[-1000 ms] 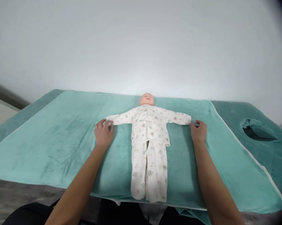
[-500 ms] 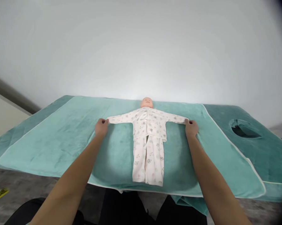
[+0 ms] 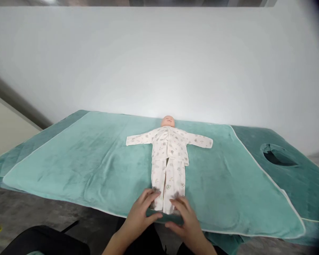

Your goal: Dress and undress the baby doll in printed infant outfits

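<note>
A baby doll (image 3: 168,121) lies face up on the green sheet (image 3: 96,156), its head near the wall. It wears a white printed long-sleeved top (image 3: 169,143) with both sleeves spread sideways. Matching white trousers (image 3: 174,175) extend straight down towards me. My left hand (image 3: 143,210) is at the cuff of the trouser leg on the left, thumb and fingers apart. Over the cuff on the right is my right hand (image 3: 185,219), its fingers also parted. Whether the fingertips touch the cloth is hard to tell.
The sheet covers a darker green padded bed (image 3: 257,138) with an oval hole (image 3: 278,156) at the right. A white wall (image 3: 159,63) runs behind it. A black chair-like shape (image 3: 45,241) is at the lower left, below the bed's edge.
Both hands have let go of the sleeve cuffs and moved inward and towards me, down to the trouser cuffs. The sleeves stay stretched out. The view has tilted up slightly.
</note>
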